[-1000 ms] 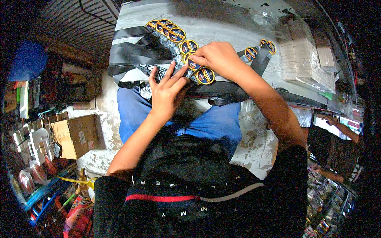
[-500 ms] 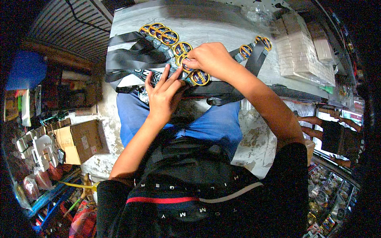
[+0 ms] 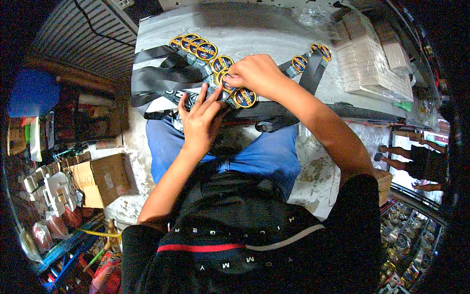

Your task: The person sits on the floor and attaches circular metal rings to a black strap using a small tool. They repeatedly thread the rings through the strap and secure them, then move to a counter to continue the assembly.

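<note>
Round medals with gold rims and dark blue faces lie in an overlapping row on the grey table. At its far end is a group of medals [image 3: 203, 50]; one medal [image 3: 223, 64] lies in the middle and another medal [image 3: 245, 98] at the near end. My right hand [image 3: 257, 76] pinches a medal [image 3: 226, 82] between these two. My left hand [image 3: 199, 117] has its fingers spread over the patterned ribbons just left of that medal; its thumb is hidden. Wide black ribbons [image 3: 164, 78] spread leftward from the medals.
More medals [image 3: 299, 63] with a black ribbon [image 3: 313, 71] lie at the table's right. Stacked white boxes [image 3: 364, 63] stand at the right end, with clear plastic [image 3: 313, 17] behind. A cardboard box [image 3: 100, 180] is on the left. Another person [image 3: 423, 161] is at the far right.
The whole view has shifted slightly. Both hands keep nearly the same place on the medals and ribbons, and the right hand still pinches the medal.
</note>
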A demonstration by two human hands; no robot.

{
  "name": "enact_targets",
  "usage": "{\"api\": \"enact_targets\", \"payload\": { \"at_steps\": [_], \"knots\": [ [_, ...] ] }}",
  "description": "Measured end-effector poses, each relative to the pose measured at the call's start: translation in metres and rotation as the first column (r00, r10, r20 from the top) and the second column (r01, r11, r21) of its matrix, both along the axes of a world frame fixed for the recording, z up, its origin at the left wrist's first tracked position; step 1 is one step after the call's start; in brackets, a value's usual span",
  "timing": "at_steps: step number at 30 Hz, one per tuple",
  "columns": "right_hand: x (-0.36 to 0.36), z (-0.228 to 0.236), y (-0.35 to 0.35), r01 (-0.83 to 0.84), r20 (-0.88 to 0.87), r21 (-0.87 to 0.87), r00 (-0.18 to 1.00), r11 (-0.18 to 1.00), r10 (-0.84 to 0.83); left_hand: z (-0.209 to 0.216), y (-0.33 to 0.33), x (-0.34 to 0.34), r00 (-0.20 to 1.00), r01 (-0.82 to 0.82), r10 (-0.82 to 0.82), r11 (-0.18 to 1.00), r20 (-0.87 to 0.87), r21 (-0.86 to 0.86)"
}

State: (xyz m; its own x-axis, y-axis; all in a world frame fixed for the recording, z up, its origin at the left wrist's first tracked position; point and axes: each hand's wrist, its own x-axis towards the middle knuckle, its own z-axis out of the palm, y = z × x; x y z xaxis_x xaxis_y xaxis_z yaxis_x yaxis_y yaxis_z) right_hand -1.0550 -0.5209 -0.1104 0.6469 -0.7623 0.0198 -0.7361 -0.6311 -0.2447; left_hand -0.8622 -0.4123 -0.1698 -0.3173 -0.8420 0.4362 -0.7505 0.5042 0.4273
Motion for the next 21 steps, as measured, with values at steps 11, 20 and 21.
{"api": "enact_targets", "payload": {
  "at_steps": [11, 20, 21],
  "knots": [
    [-0.0017, -0.0053, 0.0008, 0.006, 0.03, -0.021, 1.0, 1.0, -0.006, 0.0014, 0.0004, -0.0008, 1.0, 0.001, -0.001, 1.0, -0.009, 0.008],
    [-0.0021, -0.0054, 0.0011, 0.031, 0.036, 0.014, 0.999, 0.999, -0.032, 0.0066, 0.0024, -0.0044, 0.999, -0.037, 0.037, 0.999, -0.016, 0.017],
    [-0.0022, -0.0053, 0.0009, 0.021, 0.035, 0.013, 0.999, 1.0, -0.021, 0.0068, 0.0024, -0.0043, 0.999, -0.04, 0.04, 0.999, -0.012, 0.016]
  ]
}}
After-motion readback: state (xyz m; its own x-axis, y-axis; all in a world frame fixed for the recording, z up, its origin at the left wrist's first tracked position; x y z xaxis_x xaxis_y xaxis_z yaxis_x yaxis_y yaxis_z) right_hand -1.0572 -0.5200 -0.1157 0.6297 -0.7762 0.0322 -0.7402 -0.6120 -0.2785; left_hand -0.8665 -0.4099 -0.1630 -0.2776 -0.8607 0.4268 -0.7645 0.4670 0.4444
